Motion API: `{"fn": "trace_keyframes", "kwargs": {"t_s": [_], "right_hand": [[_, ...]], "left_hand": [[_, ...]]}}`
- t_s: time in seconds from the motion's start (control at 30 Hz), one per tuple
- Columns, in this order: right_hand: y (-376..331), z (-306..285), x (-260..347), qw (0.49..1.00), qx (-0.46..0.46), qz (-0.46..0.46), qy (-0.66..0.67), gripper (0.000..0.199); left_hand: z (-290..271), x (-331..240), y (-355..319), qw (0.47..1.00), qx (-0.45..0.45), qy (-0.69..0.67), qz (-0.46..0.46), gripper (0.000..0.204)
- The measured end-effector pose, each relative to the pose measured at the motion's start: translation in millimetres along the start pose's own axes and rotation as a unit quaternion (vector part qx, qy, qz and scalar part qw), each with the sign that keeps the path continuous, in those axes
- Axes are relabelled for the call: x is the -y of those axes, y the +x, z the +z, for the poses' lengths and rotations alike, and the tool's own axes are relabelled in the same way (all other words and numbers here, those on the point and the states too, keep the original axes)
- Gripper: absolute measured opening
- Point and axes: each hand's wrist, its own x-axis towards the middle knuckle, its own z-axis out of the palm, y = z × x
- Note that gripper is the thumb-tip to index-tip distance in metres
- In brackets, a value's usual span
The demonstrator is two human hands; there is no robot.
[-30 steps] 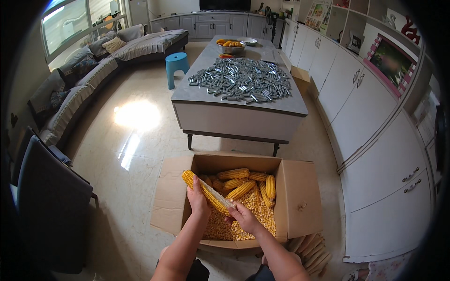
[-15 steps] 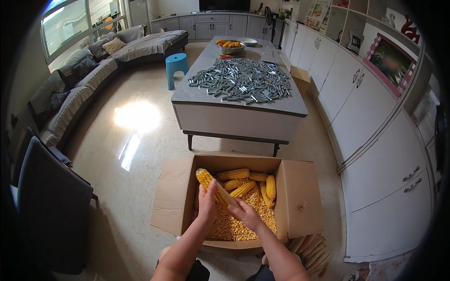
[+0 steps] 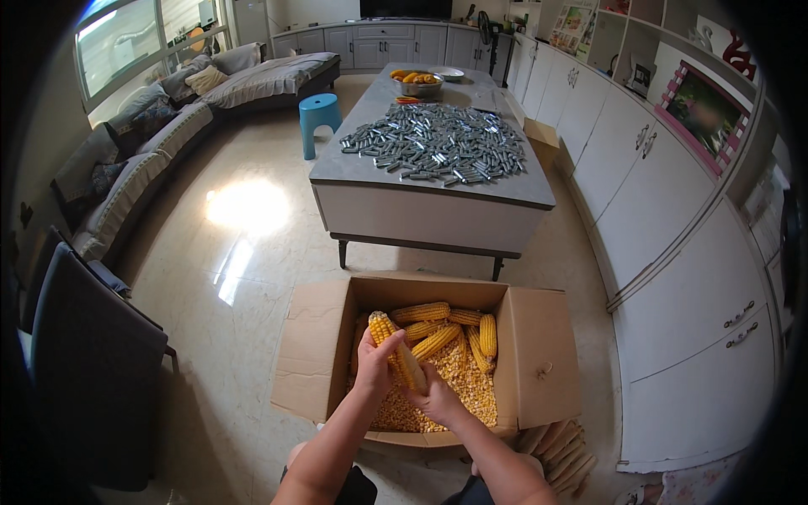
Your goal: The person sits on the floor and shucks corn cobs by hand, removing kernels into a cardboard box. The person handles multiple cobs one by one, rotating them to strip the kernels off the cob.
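Above an open cardboard box [image 3: 431, 287], a yellow corn cob [image 3: 384, 331] slants between my hands, its far end pointing up and left. My left hand [image 3: 375, 360] is closed around its upper part, thumb across the kernels. Around the lower end my right hand [image 3: 435, 397] is wrapped; a pale stretch of cob without kernels shows beside its fingers. Loose kernels [image 3: 465, 391] cover the bottom of the box. Several whole cobs [image 3: 437, 342] lie on them along the far and right sides.
Bare cobs [image 3: 566, 450] are piled on the floor right of the box. Beyond it stands a grey-topped table [image 3: 433, 193] with many small metal cylinders [image 3: 438, 143] and a bowl of corn [image 3: 416, 84]. A blue stool [image 3: 319, 124] and dark chair [image 3: 97, 362] are to the left, white cabinets [image 3: 673, 286] right.
The held cob has turned steeper, its upper end shifting right and slightly down. My right hand has moved a little lower and its grip has shifted around the cob's lower end.
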Motion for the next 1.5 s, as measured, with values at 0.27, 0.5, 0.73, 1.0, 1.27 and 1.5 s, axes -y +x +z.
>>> {"fn": "trace_keyframes", "kwargs": {"t_s": [0.27,0.5,0.73,1.0,1.27,1.5], "right_hand": [[-3,5,1,0.997,0.011,0.014,-0.074,0.062],[0,4,-4,0.997,-0.003,-0.02,-0.075,0.063],[-2,9,-9,0.997,0.009,-0.001,-0.08,0.063],[-7,4,8,0.991,-0.011,-0.024,-0.13,0.056],[-5,6,-1,0.993,0.017,0.012,-0.112,0.067],[-5,3,3,0.995,0.007,0.012,-0.096,0.064]], "left_hand": [[0,6,1,0.996,-0.052,0.068,0.023,0.027],[11,-7,-3,0.999,-0.04,-0.005,0.034,0.021],[3,-4,-1,0.996,-0.055,0.058,0.047,0.019],[6,1,1,0.991,-0.077,0.083,0.067,0.017],[5,-4,-1,0.997,-0.056,0.021,0.056,0.016],[3,-1,0,0.998,-0.032,0.055,0.023,0.019]]}}
